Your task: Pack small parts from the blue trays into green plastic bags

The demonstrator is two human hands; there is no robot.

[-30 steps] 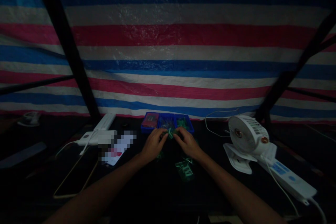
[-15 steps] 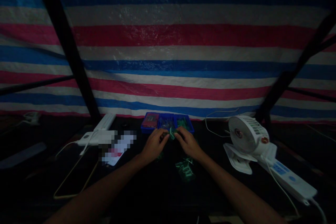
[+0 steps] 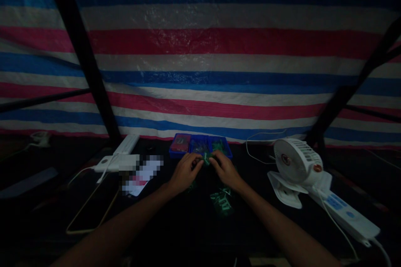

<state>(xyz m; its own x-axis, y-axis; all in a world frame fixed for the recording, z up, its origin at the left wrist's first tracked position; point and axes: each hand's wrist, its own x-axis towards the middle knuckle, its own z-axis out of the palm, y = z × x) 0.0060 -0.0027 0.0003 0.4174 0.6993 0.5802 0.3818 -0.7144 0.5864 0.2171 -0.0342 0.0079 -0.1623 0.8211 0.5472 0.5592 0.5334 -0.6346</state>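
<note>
Between both hands is a small green packet [image 3: 206,158], its exact kind too dark to make out. My left hand [image 3: 186,172] pinches its left side, and my right hand [image 3: 224,168] pinches its right side. Just beyond the fingers stands a blue tray [image 3: 171,152] with three compartments. Reddish flat pieces [image 3: 181,142] fill the left one, clear small items [image 3: 199,147] the middle, and green items [image 3: 218,146] the right. More green packets [image 3: 222,202] lie on the dark table below my right hand.
To the right, a white fan [image 3: 296,162] stands by a white power strip [image 3: 347,212]. On the left are a phone [image 3: 94,210] with a pale edge, a white charger [image 3: 106,163] with cables and a partly blurred card [image 3: 139,181]. Behind hangs a striped sheet [image 3: 213,96] with dark metal posts.
The green packet has turned slightly between my fingers, and its pale strip shows less. Both hands stay in nearly the same place, while the view shifts a little.
</note>
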